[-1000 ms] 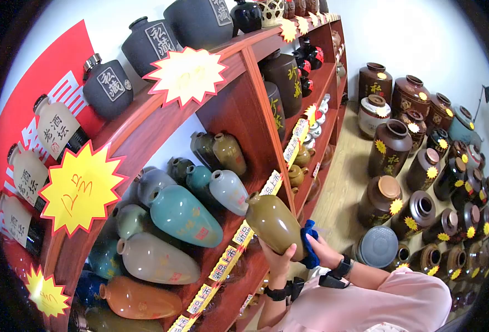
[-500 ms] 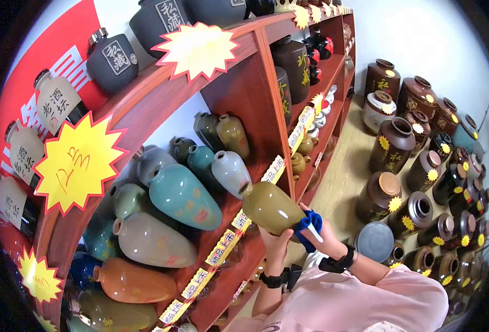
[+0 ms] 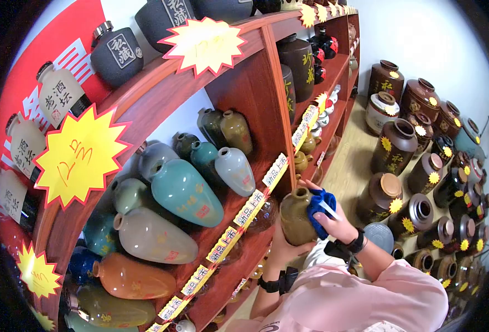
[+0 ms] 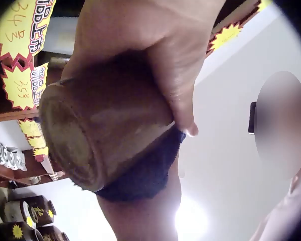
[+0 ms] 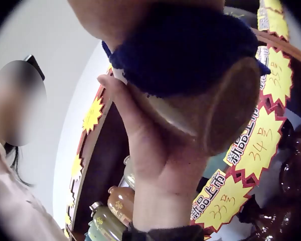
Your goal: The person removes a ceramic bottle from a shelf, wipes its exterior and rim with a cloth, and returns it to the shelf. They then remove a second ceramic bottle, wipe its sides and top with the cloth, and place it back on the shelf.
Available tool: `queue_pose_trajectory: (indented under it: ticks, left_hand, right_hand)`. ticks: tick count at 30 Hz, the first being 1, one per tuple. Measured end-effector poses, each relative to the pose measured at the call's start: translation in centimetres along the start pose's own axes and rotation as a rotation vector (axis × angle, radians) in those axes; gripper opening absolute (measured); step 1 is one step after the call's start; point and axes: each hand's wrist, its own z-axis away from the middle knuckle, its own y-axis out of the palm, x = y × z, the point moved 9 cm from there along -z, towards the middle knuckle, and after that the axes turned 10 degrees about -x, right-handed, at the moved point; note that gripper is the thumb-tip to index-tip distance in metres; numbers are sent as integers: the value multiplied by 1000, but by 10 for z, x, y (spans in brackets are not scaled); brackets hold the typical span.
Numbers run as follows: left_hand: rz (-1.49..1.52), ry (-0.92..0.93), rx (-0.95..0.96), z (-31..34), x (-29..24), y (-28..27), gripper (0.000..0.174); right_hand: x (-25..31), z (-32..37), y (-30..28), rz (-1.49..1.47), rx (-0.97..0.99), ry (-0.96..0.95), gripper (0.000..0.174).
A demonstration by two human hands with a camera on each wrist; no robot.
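Observation:
An olive-brown glazed jar [image 3: 295, 213] stands nearly upright in front of the shelf, its narrow mouth tipped toward the head camera. My left hand [image 3: 289, 247] grips the jar low on its body, thumb on one side; the left wrist view shows the round jar base [image 4: 67, 140] beside that palm. With my right hand [image 3: 339, 226] I hold a bunched blue cloth [image 3: 321, 209] against the jar's right side. A white strip [image 3: 327, 208] shows on the cloth. In the right wrist view the cloth [image 5: 185, 55] wraps over the jar, hiding part of it.
A red-brown wooden shelf [image 3: 239, 99] on the left carries several glazed jars, among them a teal jar [image 3: 186, 193] and an orange jar [image 3: 134, 276]. Yellow price tags [image 3: 250, 210] line its edge. Several dark lidded crocks [image 3: 394, 146] crowd the floor at right.
The jar has swung from lying tilted toward the shelf to nearly upright, and nearer the right hand. The cloth has moved from the jar's base up along its side. The head view has shifted slightly.

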Motion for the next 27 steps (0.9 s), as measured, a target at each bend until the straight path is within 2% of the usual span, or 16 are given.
queue_pose_trajectory:
  ticks: [3,4,5,7,10,13,14,15,16,17,18,19,20,22,23,27]
  left_hand:
    - [-140,-30,122,4,0,8,98]
    - [-178,-77,193,6,-1,11,98]
    - [-216,-125,264,9,1,14,98]
    - [-203,-104,275,12,6,14,98]
    - [-85,-64,215,11,-2,19,99]
    - [25,-3,81,9,-10,21,99]
    - [62,29,-3,11,-2,17,98]
    - [100,60,-89,11,8,12,97]
    - [182,55,-162,9,16,7,95]
    - [130,81,-218,7,20,0,94]
    - [78,107,-273,6,19,-9,93]
    - [24,134,-327,5,17,-17,92]
    - [-15,131,-338,5,15,-20,89]
    - [134,56,-332,3,11,-17,86]
    - [206,16,-330,3,11,-17,84]
    - [172,7,-327,6,10,-21,76]
  right_hand:
    - [17,-9,4,110,118,3,66]
    - [26,-12,7,251,197,-89,64]
    - [18,-11,10,155,284,105,57]
    - [7,-11,11,118,440,116,62]
    - [-10,-12,5,-187,370,241,65]
    - [-9,-10,5,-229,245,274,58]
    - [-18,-10,-1,-280,211,155,65]
    - [-32,1,-6,-283,169,269,71]
    - [-38,7,-8,-170,103,306,70]
    - [-43,12,-10,-57,36,342,70]
    - [-50,18,-6,-121,22,386,67]
    - [-52,21,-4,-75,8,344,55]
    - [-62,26,-2,-120,30,352,48]
    - [-67,31,0,-132,42,355,32]
    - [-66,33,1,-122,53,371,33]
    - [-78,44,-5,-56,114,425,42]
